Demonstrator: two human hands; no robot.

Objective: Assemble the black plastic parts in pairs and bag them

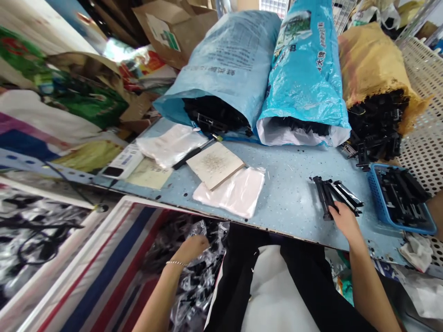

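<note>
My right hand (346, 223) is at the right of the worktable, its fingers closed on a long black plastic part (324, 197). More black plastic parts (346, 193) lie right beside it, partly behind my fingers. Low on the left, beyond the table's front edge, my left hand (194, 246) is closed, with a bracelet at the wrist. Clear plastic film of a small bag (198, 228) sticks out by its knuckles. Underneath is a heap of black parts in clear bags (194, 288), inside a striped sack (104, 272).
Three big sacks of black parts stand at the back: a pale blue sack (228, 55), a bright blue sack (306, 87) and a yellow sack (375, 60). A blue basket (375, 196) sits right. A square board (215, 163) overlaps clear bags (238, 193) on the worktable (290, 161).
</note>
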